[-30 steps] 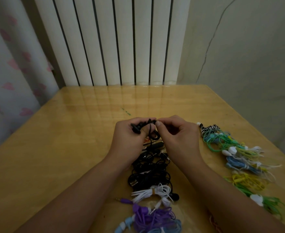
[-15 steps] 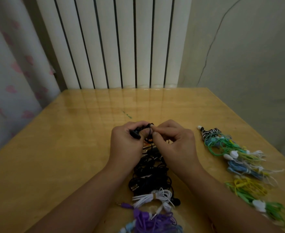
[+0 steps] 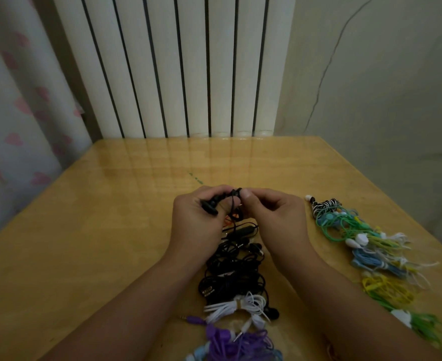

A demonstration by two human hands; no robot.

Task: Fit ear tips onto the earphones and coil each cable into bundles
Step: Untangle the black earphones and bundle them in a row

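Black earphones (image 3: 216,204) pinched between both hands (image 3: 237,222) above table (image 3: 84,230).

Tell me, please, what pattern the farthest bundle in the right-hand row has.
Black-and-white stripes on the farthest bundle, head view.

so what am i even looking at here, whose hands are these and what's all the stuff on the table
There is no machine here. A person wears a camera on their head, so this one view looks forward and down at their own bare hands over a wooden table.

The left hand holds a black earphone, and the right hand pinches at its end, where the two hands meet. What the pinch holds is too small to tell.

Below the hands lie a pile of black earphones, a coiled white cable and purple earphones. On the right runs a row of coloured bundles, green, blue and yellow, with a black-and-white striped one at the far end.
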